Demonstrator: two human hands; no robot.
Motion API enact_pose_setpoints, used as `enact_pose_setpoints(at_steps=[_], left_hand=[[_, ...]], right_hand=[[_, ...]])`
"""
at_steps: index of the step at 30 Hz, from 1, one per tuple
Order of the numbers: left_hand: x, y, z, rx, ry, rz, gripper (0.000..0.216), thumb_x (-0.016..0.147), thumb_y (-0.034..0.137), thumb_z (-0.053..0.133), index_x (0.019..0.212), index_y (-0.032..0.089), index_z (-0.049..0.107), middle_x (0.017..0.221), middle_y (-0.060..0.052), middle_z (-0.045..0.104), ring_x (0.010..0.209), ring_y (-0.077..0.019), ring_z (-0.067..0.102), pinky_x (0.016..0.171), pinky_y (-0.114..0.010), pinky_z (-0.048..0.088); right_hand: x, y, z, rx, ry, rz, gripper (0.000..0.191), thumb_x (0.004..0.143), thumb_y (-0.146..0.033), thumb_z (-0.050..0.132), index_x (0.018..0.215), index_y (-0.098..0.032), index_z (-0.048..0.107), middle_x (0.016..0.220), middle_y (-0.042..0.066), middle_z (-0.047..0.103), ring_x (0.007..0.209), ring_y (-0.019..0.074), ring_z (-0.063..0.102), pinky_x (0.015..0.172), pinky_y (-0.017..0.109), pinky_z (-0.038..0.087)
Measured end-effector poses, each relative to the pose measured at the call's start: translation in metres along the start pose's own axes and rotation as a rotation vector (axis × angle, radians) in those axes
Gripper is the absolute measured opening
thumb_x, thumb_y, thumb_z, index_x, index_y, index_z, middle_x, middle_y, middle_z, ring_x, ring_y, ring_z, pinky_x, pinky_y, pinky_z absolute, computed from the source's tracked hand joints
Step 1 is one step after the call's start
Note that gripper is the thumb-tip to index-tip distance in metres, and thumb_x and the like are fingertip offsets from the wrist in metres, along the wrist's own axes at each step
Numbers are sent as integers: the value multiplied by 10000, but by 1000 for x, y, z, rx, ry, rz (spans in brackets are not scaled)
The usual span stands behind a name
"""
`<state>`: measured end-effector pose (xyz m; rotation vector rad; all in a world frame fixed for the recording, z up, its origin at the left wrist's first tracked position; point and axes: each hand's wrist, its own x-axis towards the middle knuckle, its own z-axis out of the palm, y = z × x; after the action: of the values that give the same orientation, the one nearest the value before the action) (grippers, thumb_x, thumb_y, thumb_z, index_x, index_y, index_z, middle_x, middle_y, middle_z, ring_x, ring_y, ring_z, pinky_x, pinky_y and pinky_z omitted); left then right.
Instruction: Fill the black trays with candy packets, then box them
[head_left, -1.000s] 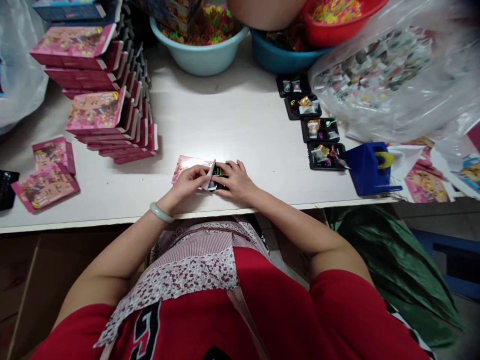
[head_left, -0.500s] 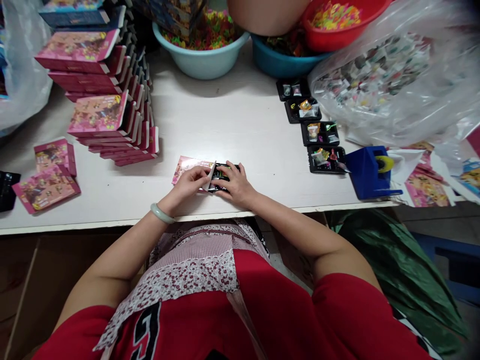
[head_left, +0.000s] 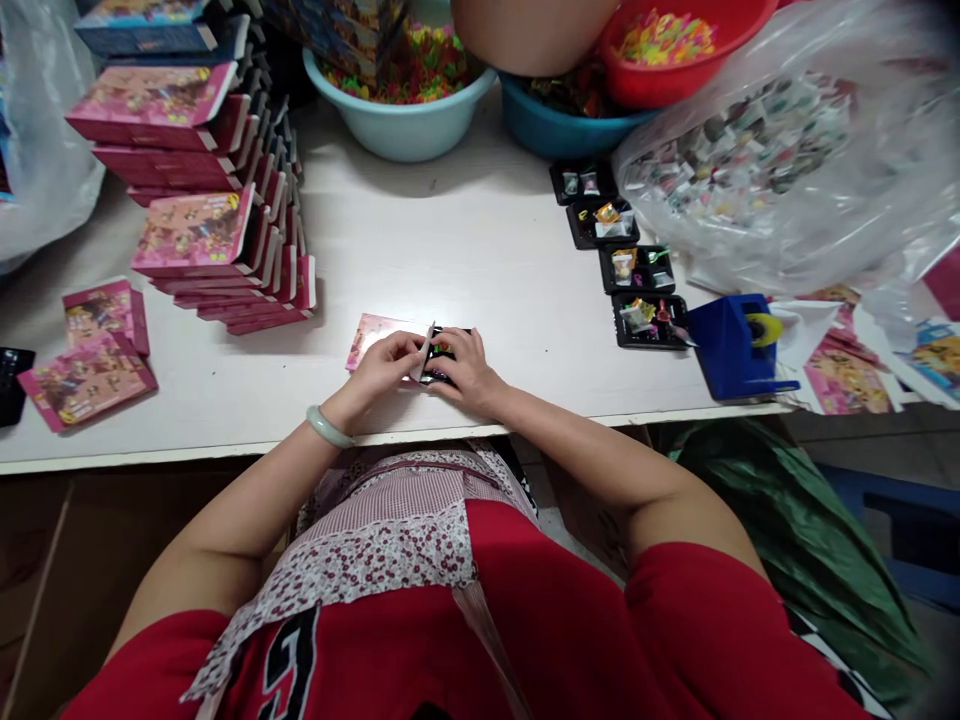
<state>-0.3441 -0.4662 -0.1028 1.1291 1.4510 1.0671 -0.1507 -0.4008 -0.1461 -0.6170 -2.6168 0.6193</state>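
A flat pink printed box (head_left: pixel 367 338) lies near the table's front edge, its end flap (head_left: pixel 427 347) standing up on the right side. My left hand (head_left: pixel 388 368) pinches the box at this end, by the flap. At the box's mouth sits a black tray (head_left: pixel 437 376) with small colourful pieces in it, partly covered by fingers. My right hand (head_left: pixel 469 370) grips the tray from the right, fingers curled over its top. How far the tray reaches inside the box is hidden.
Pink boxes (head_left: pixel 195 230) are stacked at left, with loose ones (head_left: pixel 90 380) beside them. Filled black trays (head_left: pixel 649 320) line up at right, near a blue tape dispenser (head_left: pixel 731 350) and a plastic bag of sachets (head_left: pixel 750 160). Basins (head_left: pixel 405 125) of small pieces stand at the back.
My right hand and the black tray have shifted slightly left, toward the box, and less of the tray shows. My left hand stays at the flap.
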Motion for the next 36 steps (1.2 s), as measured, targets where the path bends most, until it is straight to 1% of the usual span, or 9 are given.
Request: enact_pose_setpoints(at_steps=[5, 9, 15, 18, 22, 26, 31, 34, 36], left_hand=[[-3, -2, 13, 76, 52, 60, 306, 831, 407, 738, 697, 182, 580, 1065, -92, 714, 915, -193, 655, 714, -286, 575], [-5, -6, 18, 111, 65, 104, 273, 881, 346, 679, 700, 186, 554, 1085, -99, 699, 985, -214, 655, 810, -339, 583], [0, -1, 30, 161, 17, 148, 216, 878, 226, 684, 701, 199, 564, 947, -65, 709, 940, -198, 656, 892, -368, 557], [0, 1, 33, 164, 7, 162, 239, 888, 205, 672, 671, 199, 570, 1038, -89, 733, 961, -200, 664, 931, -395, 550], [-5, -1, 30, 117, 68, 102, 216, 892, 196, 656, 690, 193, 580, 1109, -108, 732, 1007, -203, 684, 937, -387, 553], [-21, -2, 35, 142, 119, 165, 208, 894, 180, 643, 698, 195, 573, 1091, -111, 734, 1052, -222, 689, 977, -412, 539], [-75, 36, 23, 344, 222, 458, 152, 971, 208, 594, 820, 221, 599, 1152, -115, 730, 1120, -237, 679, 966, -442, 555], [-100, 79, -7, 492, 274, 574, 103, 984, 188, 575, 896, 234, 605, 1270, -125, 706, 1175, -243, 665, 993, -449, 549], [-96, 105, -38, 556, 343, 554, 91, 968, 201, 599, 882, 229, 600, 1300, -128, 687, 1223, -271, 639, 1040, -469, 520]], right_hand=[[-9, 8, -23, 28, 48, 105, 219, 957, -349, 640, 1148, -259, 696, 1321, 112, 583, 1292, 320, 477, 1128, 564, 361], [-29, 12, -41, 24, -9, 207, 238, 999, -327, 560, 1134, -242, 735, 1141, 116, 650, 1063, 289, 577, 945, 480, 488], [-24, 0, -23, 29, -64, 278, 259, 1015, -266, 473, 1047, -201, 722, 1027, 107, 683, 931, 257, 633, 824, 407, 535], [-19, -4, -14, 111, -18, 318, 211, 988, -249, 501, 1025, -200, 704, 1034, 102, 689, 935, 253, 646, 840, 409, 550], [-25, -2, -9, 313, 133, 376, 324, 965, -251, 532, 1254, -214, 673, 1192, 115, 697, 998, 237, 673, 938, 435, 566], [-27, -13, -5, 512, 98, 451, 342, 920, -258, 549, 1203, -204, 733, 1164, 114, 745, 1115, 259, 675, 1031, 459, 548], [-7, -61, -26, 1005, 29, 425, 305, 944, -364, 578, 1143, -246, 777, 1074, 52, 780, 962, 219, 722, 948, 425, 596], [31, -89, -48, 1095, 27, 209, 254, 955, -393, 623, 1104, -277, 792, 1150, 34, 769, 1093, 222, 700, 1027, 417, 560], [75, -102, -54, 1114, 57, 105, 250, 932, -396, 664, 1122, -284, 783, 1197, 28, 756, 1177, 230, 665, 1077, 424, 531]])
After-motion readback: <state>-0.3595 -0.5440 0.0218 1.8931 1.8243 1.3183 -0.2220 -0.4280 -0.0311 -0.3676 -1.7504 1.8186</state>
